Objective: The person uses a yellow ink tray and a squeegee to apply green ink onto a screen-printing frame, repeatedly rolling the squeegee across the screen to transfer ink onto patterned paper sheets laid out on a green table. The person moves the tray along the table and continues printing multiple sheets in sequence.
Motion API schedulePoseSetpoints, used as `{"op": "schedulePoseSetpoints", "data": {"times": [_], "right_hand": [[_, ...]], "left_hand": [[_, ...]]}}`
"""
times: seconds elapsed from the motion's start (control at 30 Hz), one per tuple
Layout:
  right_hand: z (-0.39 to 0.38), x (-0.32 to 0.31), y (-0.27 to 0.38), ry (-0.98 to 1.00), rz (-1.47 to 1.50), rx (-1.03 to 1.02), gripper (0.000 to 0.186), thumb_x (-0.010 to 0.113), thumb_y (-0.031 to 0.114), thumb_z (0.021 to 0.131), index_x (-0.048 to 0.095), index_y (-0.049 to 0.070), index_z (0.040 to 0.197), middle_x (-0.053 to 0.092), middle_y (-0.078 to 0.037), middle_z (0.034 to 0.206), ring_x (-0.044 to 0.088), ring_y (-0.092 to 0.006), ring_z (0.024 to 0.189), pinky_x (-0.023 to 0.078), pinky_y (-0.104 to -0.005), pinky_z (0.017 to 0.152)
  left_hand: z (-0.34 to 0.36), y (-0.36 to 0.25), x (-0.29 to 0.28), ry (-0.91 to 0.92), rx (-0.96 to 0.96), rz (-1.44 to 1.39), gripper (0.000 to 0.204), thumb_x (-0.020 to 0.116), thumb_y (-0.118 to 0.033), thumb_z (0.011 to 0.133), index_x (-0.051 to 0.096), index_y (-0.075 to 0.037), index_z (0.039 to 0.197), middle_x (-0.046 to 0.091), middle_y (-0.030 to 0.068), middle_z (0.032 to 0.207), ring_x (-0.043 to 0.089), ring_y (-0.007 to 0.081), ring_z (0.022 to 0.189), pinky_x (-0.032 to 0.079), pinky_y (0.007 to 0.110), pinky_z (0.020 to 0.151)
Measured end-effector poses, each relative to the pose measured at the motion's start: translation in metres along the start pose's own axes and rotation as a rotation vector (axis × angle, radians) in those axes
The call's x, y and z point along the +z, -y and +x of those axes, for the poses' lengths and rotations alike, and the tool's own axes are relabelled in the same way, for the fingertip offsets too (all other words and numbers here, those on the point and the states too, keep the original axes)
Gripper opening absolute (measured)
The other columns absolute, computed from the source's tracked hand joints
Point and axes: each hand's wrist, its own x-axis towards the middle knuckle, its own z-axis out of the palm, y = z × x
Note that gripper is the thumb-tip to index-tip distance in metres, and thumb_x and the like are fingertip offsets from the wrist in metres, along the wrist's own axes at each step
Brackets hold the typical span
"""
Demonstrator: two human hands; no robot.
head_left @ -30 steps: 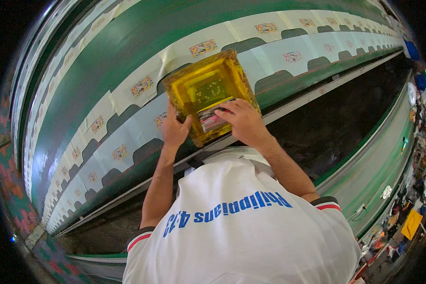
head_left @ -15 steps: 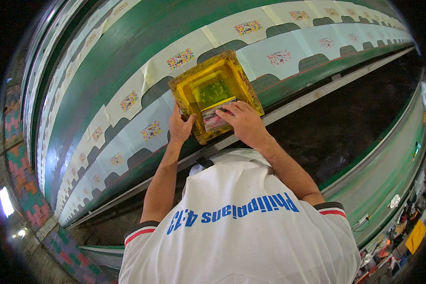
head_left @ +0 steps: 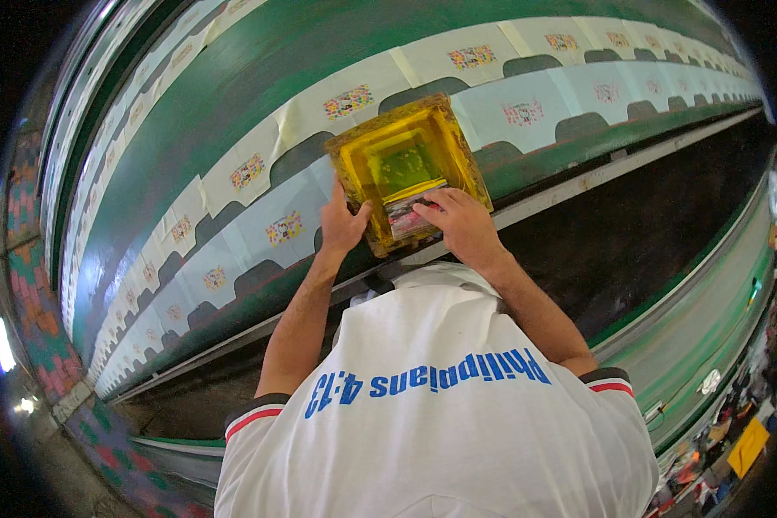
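A yellow screen-printing frame [head_left: 457,147] with a green, dotted mesh area rests over the row of pale fabric pieces [head_left: 527,91] on a long green table [head_left: 190,108]. My left hand [head_left: 345,220] grips the frame's left side, fingers partly hidden. My right hand [head_left: 462,224] is closed on a flat squeegee [head_left: 403,223] smeared with pink ink at the near part of the frame, its fingertips on the blade. Small colorful printed pictures [head_left: 347,100] sit on the fabric pieces, to the left of the frame and beyond it.
A metal rail [head_left: 604,168] runs along the table's near edge, above a dark gap [head_left: 630,224]. Another green table [head_left: 682,345] stands at the right, with a cluttered heap and a yellow sheet [head_left: 747,445] beyond. A patterned brick floor [head_left: 47,328] shows at the far left.
The yellow frame, with both my hands on it, has moved to the right along the row of fabric pieces. My hold on frame and squeegee looks much the same. The view has shifted slightly.
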Motion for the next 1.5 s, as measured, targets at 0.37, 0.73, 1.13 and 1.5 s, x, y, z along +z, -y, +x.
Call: {"op": "schedulePoseSetpoints", "data": {"times": [0.37,0.73,1.13,1.5], "right_hand": [[0.101,0.001,-0.033,0.063,0.069,0.058,0.043,0.064,0.001,0.09,0.079,0.012,0.129,0.076,-0.012,0.121,0.069,-0.0372,0.12,0.057,-0.049,0.104],[0.131,-0.004,-0.041,0.215,0.034,0.058,0.051,0.06,-0.008,0.089,0.077,0.01,0.133,0.077,-0.015,0.127,0.069,-0.039,0.123,0.054,-0.0478,0.109],[0.03,-0.015,0.007,0.155,0.075,0.091,0.051,0.062,-0.008,0.087,0.078,0.01,0.132,0.074,-0.01,0.129,0.068,-0.0352,0.123,0.057,-0.046,0.106],[0.012,-0.071,-0.076,0.1,0.034,0.029,0.047,0.069,0.001,0.087,0.077,0.012,0.131,0.074,-0.007,0.128,0.067,-0.0318,0.123,0.056,-0.0443,0.106]], "left_hand": [[0.003,0.004,-0.002,-0.007,0.033,-0.048,0.106,0.078,-0.029,0.093,0.017,0.007,0.173,0.079,0.0298,0.101,0.078,0.0482,0.085,0.062,0.052,0.078],[0.002,0.002,-0.005,0.099,-0.081,-0.053,0.113,0.078,-0.034,0.093,0.009,0.006,0.174,0.075,0.0297,0.084,0.076,0.0478,0.076,0.059,0.055,0.069],[0.005,-0.004,-0.004,0.103,-0.136,-0.056,0.111,0.078,-0.031,0.093,0.012,0.003,0.175,0.075,0.0251,0.081,0.075,0.0441,0.071,0.059,0.051,0.068],[0.042,-0.082,0.045,-0.025,0.03,-0.001,0.108,0.08,-0.023,0.092,0.015,-0.001,0.176,0.078,0.0226,0.088,0.076,0.0399,0.072,0.059,0.048,0.069]]}}
